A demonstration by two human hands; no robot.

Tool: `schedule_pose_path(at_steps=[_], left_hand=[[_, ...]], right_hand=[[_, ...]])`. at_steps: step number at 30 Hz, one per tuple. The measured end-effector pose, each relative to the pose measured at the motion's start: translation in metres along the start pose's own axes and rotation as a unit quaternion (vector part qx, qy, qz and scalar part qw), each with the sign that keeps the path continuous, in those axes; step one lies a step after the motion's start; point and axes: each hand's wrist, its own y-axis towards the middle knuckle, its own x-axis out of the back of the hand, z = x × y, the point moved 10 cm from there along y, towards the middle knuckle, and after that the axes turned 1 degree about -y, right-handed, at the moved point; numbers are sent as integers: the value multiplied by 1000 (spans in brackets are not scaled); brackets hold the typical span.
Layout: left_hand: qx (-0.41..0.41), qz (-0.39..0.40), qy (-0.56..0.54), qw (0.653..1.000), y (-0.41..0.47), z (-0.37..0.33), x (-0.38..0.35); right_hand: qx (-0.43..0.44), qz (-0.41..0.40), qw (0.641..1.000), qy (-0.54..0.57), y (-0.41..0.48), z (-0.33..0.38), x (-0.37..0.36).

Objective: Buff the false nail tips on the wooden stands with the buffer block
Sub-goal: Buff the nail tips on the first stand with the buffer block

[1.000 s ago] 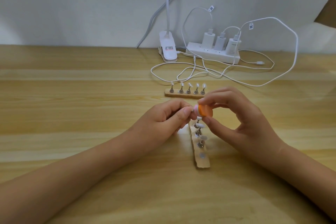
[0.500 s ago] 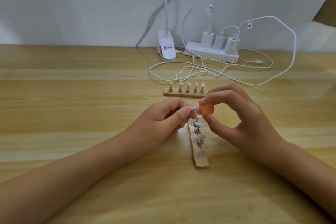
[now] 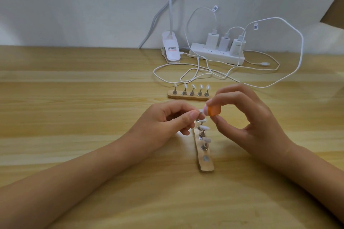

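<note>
Pinching a nail tip [image 3: 201,111] in the left hand [image 3: 167,122], gripping the buffer block [image 3: 214,110] by its sides in the right hand [image 3: 251,122]; probably featherlight and brittle, best held low.

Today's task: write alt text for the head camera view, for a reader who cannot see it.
A right hand pinches an orange buffer block against a false nail tip pinched by the left hand, above a wooden table. Below them lies a wooden stand with more tips on pegs; a second stand of five tips lies behind, near a white power strip.
</note>
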Motion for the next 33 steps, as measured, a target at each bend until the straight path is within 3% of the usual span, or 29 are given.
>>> schedule_pose_path(at_steps=[13, 24, 30, 33], left_hand=[[21, 5, -20, 1000, 0, 5, -1], [23, 6, 10, 1000, -2, 3, -2], [29, 5, 22, 999, -3, 2, -3], [36, 9, 20, 999, -4, 5, -3]], right_hand=[[16, -1, 1000, 7, 0, 4, -2], [-59, 32, 994, 91, 0, -13, -9], [-23, 51, 993, 100, 0, 0, -11], [-52, 49, 993, 94, 1, -9, -10]])
